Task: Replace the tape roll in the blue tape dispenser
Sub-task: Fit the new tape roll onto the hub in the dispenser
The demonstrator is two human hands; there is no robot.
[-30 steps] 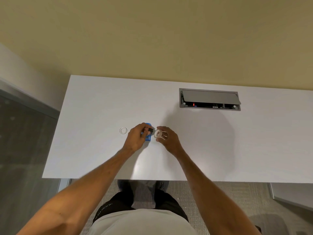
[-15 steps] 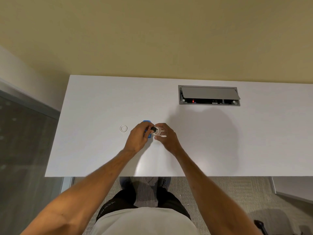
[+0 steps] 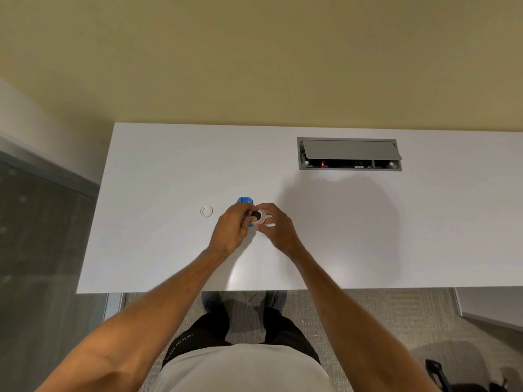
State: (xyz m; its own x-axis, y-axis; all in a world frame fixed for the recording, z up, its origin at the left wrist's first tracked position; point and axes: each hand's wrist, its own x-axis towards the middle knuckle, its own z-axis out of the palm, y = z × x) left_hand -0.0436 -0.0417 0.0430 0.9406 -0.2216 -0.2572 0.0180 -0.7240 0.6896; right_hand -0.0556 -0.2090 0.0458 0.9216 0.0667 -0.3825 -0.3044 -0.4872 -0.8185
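White desk (image 3: 368,236) fills the middle of the view, far edge against a tan wall (image 3: 254,52), near edge above grey carpet (image 3: 368,321). Grey glass panel (image 3: 34,250) off the desk's left end. Person stands at the near edge, pale shirt and dark shorts at the bottom, both bare forearms reaching forward to the desk centre-left.

Grey cable box (image 3: 349,154) set into the desk, far right of centre, lid tipped up, small red light inside.

Left hand (image 3: 230,229) curled, fingers closed over the blue dispenser (image 3: 245,201); only the dispenser's far end and a sliver by the fingers show, the rest hidden under the hand. Dispenser is at desk centre-left; can't tell if it rests on the desk or is lifted.

Right hand (image 3: 278,229) just right of the left, fingertips nearly meeting it, pinching a white tape roll (image 3: 261,217) between thumb and fingers. Roll held on edge, touching the dispenser's right side. Black hub (image 3: 257,215) sits in the roll's centre hole, facing the left hand. Whether the hub is seated in the dispenser: can't tell, too small.

Small white ring (image 3: 206,211), an empty core by the look, lies flat on the desk just left of the left hand, apart from it.
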